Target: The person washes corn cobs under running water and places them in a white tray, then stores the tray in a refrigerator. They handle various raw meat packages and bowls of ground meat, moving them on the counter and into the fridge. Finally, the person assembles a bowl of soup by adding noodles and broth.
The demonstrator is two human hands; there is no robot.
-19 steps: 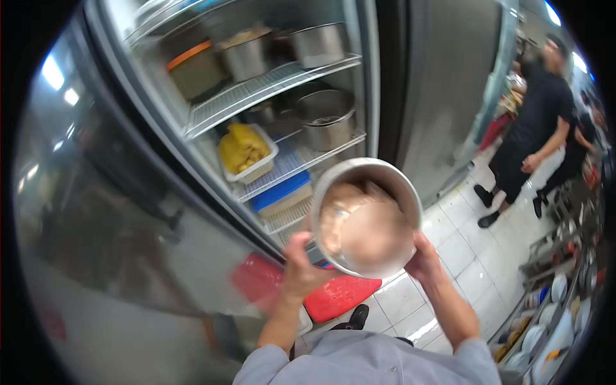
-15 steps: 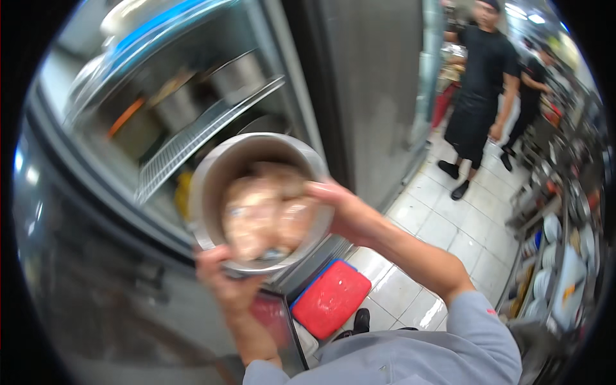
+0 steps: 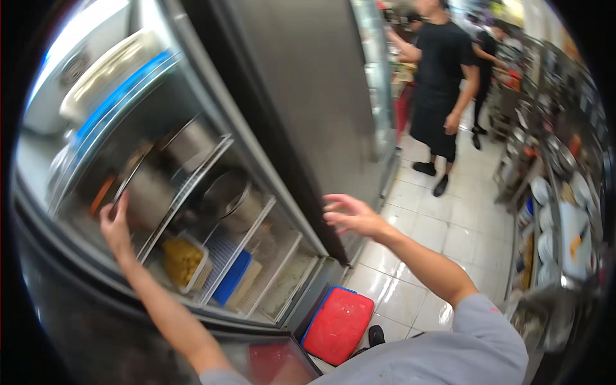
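Note:
My left hand (image 3: 117,230) reaches into the open refrigerator, its thumb and fingers closed at the near rim of a grey metal pot (image 3: 146,196) on a wire shelf (image 3: 184,192). The pot's contents are hidden from this angle. My right hand (image 3: 351,217) hangs in the air beside the refrigerator's right edge, fingers apart and holding nothing. Another metal pot (image 3: 191,146) stands farther along the same shelf. Below is a shiny round pot (image 3: 232,200), near a clear tub of yellow pieces (image 3: 183,262).
A red-lidded box (image 3: 339,326) sits on the tiled floor (image 3: 410,282) by my foot. The refrigerator door (image 3: 276,359) stands open near me. Two people in black, one of them nearer (image 3: 443,83), stand in the aisle. Racks of dishes (image 3: 545,231) line the right side.
Both hands held a pot of pale raw meat; that pot is no longer between them. My left hand moved left to a shelf pot, and my right hand came away open. The view shifted.

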